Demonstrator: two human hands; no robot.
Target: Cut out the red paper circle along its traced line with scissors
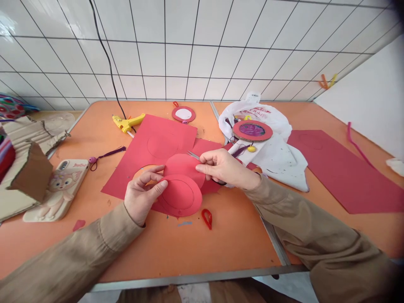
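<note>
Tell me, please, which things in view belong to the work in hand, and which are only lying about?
Seem to belong to the work:
red paper disc with a drawn ring, in the left hand
scissors, in the right hand

Apparently just lying about:
phone
yellow glue gun, not held now
white plastic bag

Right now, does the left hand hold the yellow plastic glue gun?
No, the left hand holds a red paper disc; the yellow glue gun lies on the orange table.
</note>
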